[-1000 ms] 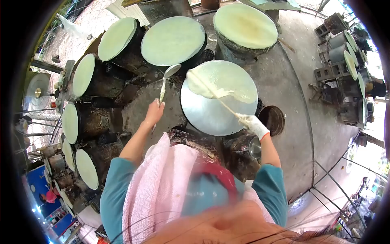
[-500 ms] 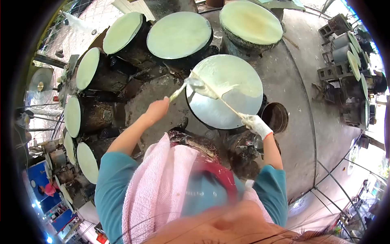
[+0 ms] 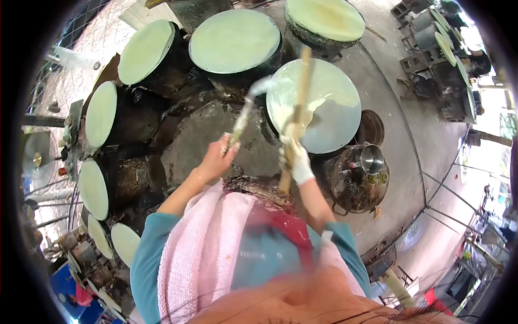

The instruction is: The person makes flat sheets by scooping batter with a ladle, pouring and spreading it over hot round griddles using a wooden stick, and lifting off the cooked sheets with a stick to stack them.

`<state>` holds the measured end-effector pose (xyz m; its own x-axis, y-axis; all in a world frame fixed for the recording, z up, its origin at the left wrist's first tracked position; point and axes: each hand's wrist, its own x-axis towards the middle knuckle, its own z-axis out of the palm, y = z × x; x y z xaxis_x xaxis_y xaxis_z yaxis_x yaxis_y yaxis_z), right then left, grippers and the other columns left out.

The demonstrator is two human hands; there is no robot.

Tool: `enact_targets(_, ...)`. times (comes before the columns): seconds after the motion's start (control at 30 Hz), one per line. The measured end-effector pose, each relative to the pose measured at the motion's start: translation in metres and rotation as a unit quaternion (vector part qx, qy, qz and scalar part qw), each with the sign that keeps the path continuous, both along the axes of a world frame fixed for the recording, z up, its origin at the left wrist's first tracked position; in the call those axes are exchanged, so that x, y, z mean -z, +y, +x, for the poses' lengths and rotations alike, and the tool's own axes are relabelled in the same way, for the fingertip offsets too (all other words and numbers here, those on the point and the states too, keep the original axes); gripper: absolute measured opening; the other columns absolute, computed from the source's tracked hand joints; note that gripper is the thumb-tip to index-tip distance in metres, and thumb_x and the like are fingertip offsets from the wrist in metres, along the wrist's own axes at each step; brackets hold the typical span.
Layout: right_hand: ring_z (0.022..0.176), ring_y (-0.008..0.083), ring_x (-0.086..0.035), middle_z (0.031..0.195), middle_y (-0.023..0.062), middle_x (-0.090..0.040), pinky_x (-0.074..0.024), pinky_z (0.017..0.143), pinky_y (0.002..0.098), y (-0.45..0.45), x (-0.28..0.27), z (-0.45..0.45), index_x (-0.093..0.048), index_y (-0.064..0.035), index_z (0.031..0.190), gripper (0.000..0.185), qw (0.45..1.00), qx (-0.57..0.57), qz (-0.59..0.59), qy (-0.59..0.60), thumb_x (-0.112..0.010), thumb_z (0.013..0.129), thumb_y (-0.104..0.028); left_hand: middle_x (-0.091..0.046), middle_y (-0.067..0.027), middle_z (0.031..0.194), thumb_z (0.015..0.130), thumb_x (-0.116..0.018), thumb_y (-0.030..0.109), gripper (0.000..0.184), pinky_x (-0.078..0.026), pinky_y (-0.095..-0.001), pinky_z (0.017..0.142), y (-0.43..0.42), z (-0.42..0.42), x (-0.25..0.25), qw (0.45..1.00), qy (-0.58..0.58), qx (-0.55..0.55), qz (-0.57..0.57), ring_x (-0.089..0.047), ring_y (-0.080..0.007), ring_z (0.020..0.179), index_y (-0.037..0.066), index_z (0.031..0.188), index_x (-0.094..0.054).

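Note:
My left hand [image 3: 218, 155], bare, is wrapped round the handle of a ladle [image 3: 245, 116]; its pale head is blurred by the left rim of the nearest round griddle [image 3: 337, 129]. A white glove covers my right hand [image 3: 297, 159], closed on a long, flat wooden spreader [image 3: 303, 89]. The spreader crosses over the griddle, its near end close to my apron. Pale wet batter [image 3: 329, 81] coats the far part of the griddle, with a thick white ridge at its edge. Bare grey metal shows on the near right part.
Several drum stoves topped with round pale sheets, one of them a sheet [image 3: 234, 40] straight ahead, curve round to my left. A metal bowl [image 3: 372, 159] sits on a drum [image 3: 356, 186] at right, near a dark bucket [image 3: 372, 129]. More stoves line the far right.
My right hand has moved left and turned the spreader from a slant to nearly upright in view. The ladle has lifted away from the spreader. My view has shifted slightly.

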<state>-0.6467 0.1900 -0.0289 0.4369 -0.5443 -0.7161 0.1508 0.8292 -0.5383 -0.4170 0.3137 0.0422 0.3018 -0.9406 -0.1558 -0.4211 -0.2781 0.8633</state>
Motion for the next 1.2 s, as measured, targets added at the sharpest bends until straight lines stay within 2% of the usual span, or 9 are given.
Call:
enact_targets(0.23,0.072,0.0174,-0.055,0.077,0.0075,-0.06,-0.0453,0.069,0.0326,0.026,0.15,0.067,-0.061,0.0002,0.099,0.038,0.907,0.045,-0.24,0.343,-0.053,0.093,-0.037,-0.048,-0.0035,0.064,0.092,-0.053,0.012,0.01,-0.039,-0.0282,0.054,0.059,0.077,0.005,0.995,0.02,-0.083,-0.047,-0.045,-0.0097,0.059,0.002,0.091,-0.055)
enact_targets(0.3,0.061,0.0126,-0.046,0.069,0.001,-0.052,-0.0375,0.057,0.0294,0.03,0.164,0.026,-0.061,-0.0052,0.093,0.029,0.867,0.079,-0.277,0.407,-0.056,0.092,-0.033,-0.047,-0.0025,0.064,0.091,-0.053,0.011,0.01,-0.039,-0.0279,0.054,0.08,0.08,0.013,0.994,0.034,-0.104,-0.029,-0.044,-0.0093,0.058,0.001,0.088,-0.054)
enact_targets(0.47,0.036,0.0121,-0.037,0.052,-0.0042,-0.042,-0.0297,0.034,0.0289,0.03,0.057,-0.008,-0.052,-0.0173,0.077,0.028,0.936,0.184,-0.106,0.282,-0.048,0.096,-0.037,-0.044,0.0015,0.063,0.092,-0.051,0.011,0.013,-0.035,-0.0257,0.05,0.115,0.071,0.03,0.979,0.126,-0.161,-0.004,-0.041,-0.0067,0.056,0.002,0.083,-0.051)
enact_targets(0.53,0.041,0.016,-0.046,0.054,0.0019,-0.05,-0.0372,0.039,0.0309,0.046,0.026,0.002,-0.056,-0.0134,0.082,0.03,0.94,0.049,-0.168,0.292,-0.047,0.096,-0.039,-0.044,0.0021,0.063,0.092,-0.051,0.011,0.013,-0.033,-0.0247,0.049,0.115,0.061,0.022,0.969,0.167,-0.183,0.017,-0.04,-0.0056,0.056,0.003,0.082,-0.05)
enact_targets(0.6,0.075,0.0424,-0.063,0.078,0.0257,-0.064,-0.0483,0.068,0.0516,0.058,0.06,-0.021,-0.059,-0.0068,0.099,0.038,0.713,-0.199,-0.406,0.536,-0.045,0.095,-0.043,-0.043,0.0032,0.063,0.093,-0.051,0.011,0.015,-0.032,-0.0233,0.047,0.111,0.045,0.014,0.961,0.192,-0.197,0.042,-0.039,-0.0041,0.056,0.004,0.08,-0.048)
enact_targets(0.73,0.081,0.0457,-0.062,0.082,0.0263,-0.064,-0.0463,0.069,0.0557,0.021,0.055,-0.09,-0.056,-0.0076,0.1,0.036,0.697,-0.157,-0.352,0.604,-0.043,0.096,-0.041,-0.042,0.0042,0.064,0.093,-0.051,0.011,0.014,-0.031,-0.0225,0.047,0.095,0.007,0.009,0.958,0.192,-0.209,0.041,-0.038,-0.0035,0.055,0.005,0.08,-0.048)
enact_targets(0.9,0.079,0.0435,-0.063,0.081,0.0241,-0.065,-0.0476,0.066,0.0499,-0.007,0.027,-0.117,-0.06,-0.0039,0.09,0.03,0.888,-0.089,-0.274,0.357,-0.05,0.093,-0.032,-0.042,0.0045,0.065,0.093,-0.052,0.011,0.012,-0.032,-0.0217,0.048,0.072,-0.052,-0.008,0.96,0.174,-0.216,0.049,-0.039,-0.003,0.056,0.005,0.083,-0.049)
enact_targets(1.0,0.077,0.0424,-0.064,0.082,0.0247,-0.065,-0.0491,0.069,0.053,0.022,0.058,-0.15,-0.058,-0.011,0.102,0.03,0.692,-0.296,-0.425,0.503,-0.044,0.094,-0.037,-0.042,0.0047,0.065,0.094,-0.051,0.011,0.012,-0.031,-0.0213,0.048,0.071,-0.075,-0.013,0.957,0.172,-0.224,0.065,-0.039,-0.0026,0.057,0.005,0.084,-0.05)
enact_targets(1.2,0.078,0.0422,-0.064,0.081,0.0242,-0.065,-0.0496,0.067,0.0505,-0.072,0.041,-0.187,-0.058,-0.0049,0.098,0.034,0.695,-0.186,-0.395,0.572,-0.046,0.095,-0.036,-0.042,0.0039,0.06,0.094,-0.051,0.013,0.014,-0.029,-0.0219,0.039,0.067,-0.105,-0.015,0.946,0.186,-0.254,0.078,-0.038,-0.0039,0.043,0.007,0.082,-0.047)
